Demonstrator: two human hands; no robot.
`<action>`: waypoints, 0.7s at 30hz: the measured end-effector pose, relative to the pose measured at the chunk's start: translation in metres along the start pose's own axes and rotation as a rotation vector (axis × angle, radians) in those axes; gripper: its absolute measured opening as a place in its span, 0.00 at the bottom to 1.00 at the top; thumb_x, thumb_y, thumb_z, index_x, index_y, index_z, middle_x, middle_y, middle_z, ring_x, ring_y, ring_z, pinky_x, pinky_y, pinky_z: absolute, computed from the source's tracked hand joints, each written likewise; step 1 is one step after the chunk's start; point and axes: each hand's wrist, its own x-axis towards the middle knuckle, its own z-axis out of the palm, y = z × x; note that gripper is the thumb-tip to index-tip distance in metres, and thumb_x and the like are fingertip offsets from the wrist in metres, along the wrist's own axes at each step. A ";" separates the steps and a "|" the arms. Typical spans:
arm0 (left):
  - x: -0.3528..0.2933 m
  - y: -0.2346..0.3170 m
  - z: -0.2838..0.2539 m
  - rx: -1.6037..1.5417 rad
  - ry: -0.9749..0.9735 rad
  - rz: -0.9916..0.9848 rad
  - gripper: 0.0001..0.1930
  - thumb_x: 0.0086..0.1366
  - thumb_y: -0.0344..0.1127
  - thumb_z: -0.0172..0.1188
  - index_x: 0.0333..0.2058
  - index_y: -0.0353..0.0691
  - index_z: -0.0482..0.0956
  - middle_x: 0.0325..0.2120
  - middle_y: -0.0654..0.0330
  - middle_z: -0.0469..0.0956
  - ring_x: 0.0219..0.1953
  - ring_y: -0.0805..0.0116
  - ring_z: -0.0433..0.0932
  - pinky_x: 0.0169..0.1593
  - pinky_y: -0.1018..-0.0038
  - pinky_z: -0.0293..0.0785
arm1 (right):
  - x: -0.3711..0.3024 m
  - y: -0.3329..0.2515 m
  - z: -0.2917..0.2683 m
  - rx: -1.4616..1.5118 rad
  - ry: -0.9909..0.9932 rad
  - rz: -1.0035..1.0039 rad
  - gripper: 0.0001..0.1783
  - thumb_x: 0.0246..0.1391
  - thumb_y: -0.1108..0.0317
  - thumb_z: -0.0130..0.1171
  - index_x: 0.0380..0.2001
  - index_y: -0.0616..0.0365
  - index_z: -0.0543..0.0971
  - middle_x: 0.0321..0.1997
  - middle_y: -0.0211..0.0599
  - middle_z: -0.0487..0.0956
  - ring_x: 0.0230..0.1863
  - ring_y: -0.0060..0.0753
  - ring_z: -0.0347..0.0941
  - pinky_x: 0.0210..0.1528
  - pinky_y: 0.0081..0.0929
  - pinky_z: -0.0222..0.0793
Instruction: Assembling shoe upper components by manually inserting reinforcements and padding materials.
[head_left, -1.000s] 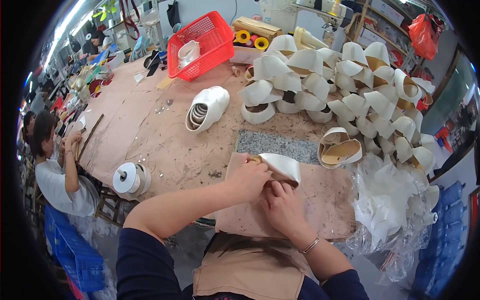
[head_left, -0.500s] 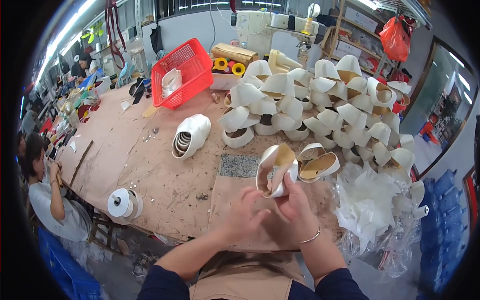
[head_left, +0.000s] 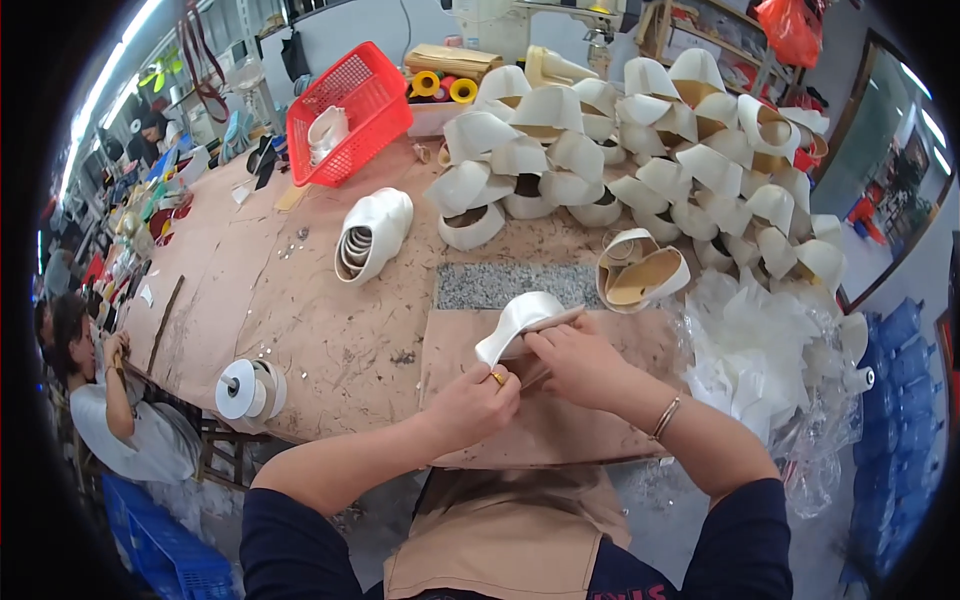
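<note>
Between my two hands is a white shoe upper (head_left: 522, 316) with a tan lining, held over the near part of the table. My left hand (head_left: 474, 404), with a ring on one finger, pinches its lower left edge. On the opposite side my right hand (head_left: 578, 362) has its fingers closed on the upper's right edge, partly hiding it. Just beyond, a grey speckled stone slab (head_left: 500, 285) lies set on the table. Another white upper with tan inside (head_left: 640, 275) rests right of the slab. Several nested white uppers (head_left: 376, 232) lie to the left.
A large heap of white uppers (head_left: 580, 155) covers the far right. Clear plastic wrapping (head_left: 745, 350) bunches at the right edge. A red basket (head_left: 350, 120) stands at the back left, a white spool (head_left: 242, 388) at the left front. A co-worker (head_left: 120, 400) sits left.
The held upper has turned over, showing its white outside, and come lower. My left hand, formerly apart from it with spread fingers, now grips its edge. The view has shifted slightly.
</note>
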 end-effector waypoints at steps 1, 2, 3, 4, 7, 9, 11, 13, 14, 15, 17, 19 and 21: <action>0.005 0.002 0.002 -0.048 -0.008 -0.045 0.05 0.49 0.33 0.54 0.24 0.41 0.76 0.25 0.64 0.67 0.31 0.71 0.69 0.36 0.75 0.64 | 0.004 0.002 -0.005 0.014 -0.084 0.122 0.22 0.43 0.66 0.60 0.44 0.58 0.74 0.42 0.35 0.76 0.48 0.36 0.72 0.47 0.40 0.62; 0.007 0.004 0.003 -0.050 -0.012 -0.042 0.05 0.49 0.33 0.54 0.24 0.41 0.76 0.25 0.64 0.67 0.31 0.71 0.69 0.36 0.75 0.64 | 0.014 0.000 -0.014 0.019 -0.084 0.124 0.22 0.43 0.66 0.60 0.44 0.58 0.74 0.42 0.35 0.76 0.48 0.36 0.72 0.47 0.40 0.62; 0.008 0.006 0.005 -0.050 -0.028 -0.077 0.06 0.48 0.33 0.54 0.25 0.40 0.76 0.25 0.64 0.67 0.30 0.70 0.69 0.35 0.75 0.64 | 0.026 -0.004 -0.024 0.066 -0.255 0.194 0.19 0.42 0.66 0.60 0.41 0.58 0.76 0.40 0.37 0.78 0.46 0.37 0.74 0.45 0.40 0.62; 0.008 0.008 0.004 -0.051 -0.039 -0.106 0.06 0.48 0.33 0.54 0.26 0.40 0.76 0.25 0.64 0.68 0.30 0.70 0.69 0.35 0.75 0.65 | 0.031 -0.006 -0.031 0.112 -0.426 0.269 0.16 0.42 0.66 0.60 0.38 0.57 0.78 0.38 0.38 0.80 0.43 0.38 0.75 0.43 0.41 0.61; 0.006 0.012 0.010 -0.096 0.058 -0.145 0.08 0.48 0.33 0.54 0.28 0.38 0.77 0.25 0.63 0.68 0.31 0.69 0.69 0.34 0.75 0.65 | 0.031 0.008 -0.013 0.462 -0.547 0.442 0.13 0.42 0.65 0.61 0.33 0.55 0.80 0.34 0.41 0.81 0.39 0.41 0.77 0.43 0.46 0.60; 0.007 0.012 0.007 -0.123 0.061 -0.143 0.09 0.48 0.33 0.53 0.29 0.38 0.77 0.25 0.63 0.68 0.31 0.69 0.69 0.34 0.75 0.65 | 0.024 0.007 -0.007 0.413 -0.522 0.428 0.12 0.43 0.64 0.61 0.32 0.55 0.80 0.34 0.41 0.82 0.38 0.41 0.77 0.43 0.47 0.60; 0.005 0.013 0.004 -0.149 0.057 -0.151 0.10 0.49 0.33 0.53 0.30 0.37 0.77 0.25 0.63 0.68 0.30 0.69 0.70 0.34 0.74 0.66 | 0.025 -0.002 -0.014 0.368 -0.501 0.403 0.11 0.43 0.64 0.62 0.31 0.54 0.79 0.34 0.41 0.82 0.38 0.41 0.77 0.43 0.48 0.60; 0.004 0.014 0.000 -0.139 0.070 -0.125 0.06 0.51 0.33 0.53 0.24 0.38 0.77 0.25 0.61 0.70 0.31 0.68 0.71 0.34 0.74 0.65 | 0.027 -0.017 -0.034 0.193 -0.533 0.407 0.12 0.45 0.62 0.65 0.31 0.55 0.77 0.35 0.41 0.80 0.40 0.38 0.76 0.51 0.49 0.59; 0.002 0.015 -0.003 -0.140 0.074 -0.125 0.06 0.51 0.33 0.53 0.24 0.38 0.77 0.25 0.61 0.70 0.31 0.68 0.71 0.34 0.74 0.65 | 0.022 -0.015 -0.031 0.189 -0.534 0.409 0.12 0.45 0.62 0.65 0.31 0.55 0.77 0.35 0.41 0.80 0.40 0.38 0.76 0.51 0.49 0.59; -0.001 0.017 -0.007 -0.124 0.000 -0.137 0.07 0.50 0.33 0.53 0.26 0.38 0.77 0.25 0.62 0.69 0.31 0.69 0.70 0.34 0.74 0.65 | 0.011 -0.010 -0.026 0.226 -0.378 0.303 0.11 0.45 0.63 0.63 0.30 0.55 0.77 0.36 0.40 0.79 0.41 0.36 0.75 0.52 0.51 0.56; -0.003 0.023 -0.008 -0.107 -0.072 -0.150 0.09 0.49 0.33 0.53 0.29 0.38 0.77 0.25 0.63 0.68 0.31 0.69 0.70 0.34 0.74 0.66 | -0.005 -0.015 -0.019 0.258 -0.221 0.194 0.09 0.45 0.64 0.61 0.29 0.55 0.76 0.36 0.39 0.77 0.41 0.33 0.74 0.53 0.54 0.53; -0.004 0.030 -0.007 -0.118 -0.030 -0.130 0.07 0.50 0.33 0.53 0.27 0.38 0.77 0.25 0.62 0.67 0.31 0.69 0.69 0.33 0.74 0.65 | -0.022 -0.035 -0.014 -0.250 -0.001 0.066 0.08 0.43 0.65 0.58 0.28 0.55 0.76 0.33 0.35 0.74 0.41 0.32 0.71 0.53 0.54 0.54; -0.005 0.036 -0.002 -0.106 0.004 -0.139 0.07 0.50 0.33 0.53 0.27 0.39 0.76 0.25 0.62 0.67 0.31 0.69 0.69 0.33 0.74 0.65 | -0.035 -0.049 0.004 -0.244 0.127 0.049 0.08 0.40 0.65 0.56 0.26 0.55 0.75 0.30 0.32 0.72 0.39 0.33 0.70 0.52 0.55 0.54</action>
